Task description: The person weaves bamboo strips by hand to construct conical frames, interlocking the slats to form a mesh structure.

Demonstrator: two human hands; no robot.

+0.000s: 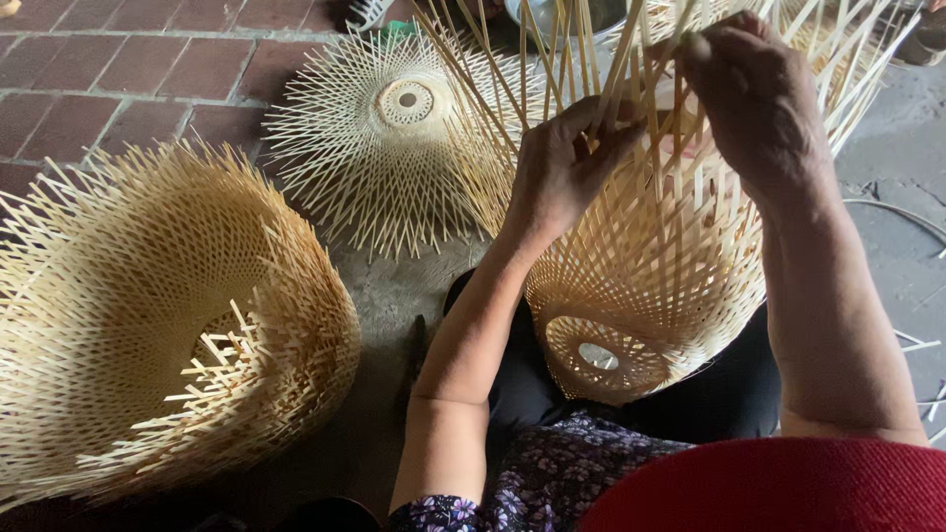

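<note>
Half-woven bamboo basket (645, 296) resting on lap, closed base toward body, long axis running away, loose strips (631, 59) fanning at far end. Left hand (562, 167) pinching strips; right hand (754, 94) gripping strips farther out. Finished basket (168, 315) lying well left.

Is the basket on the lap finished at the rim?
No: loose bamboo strips stick up unwoven from the basket, with both hands among them.
</note>
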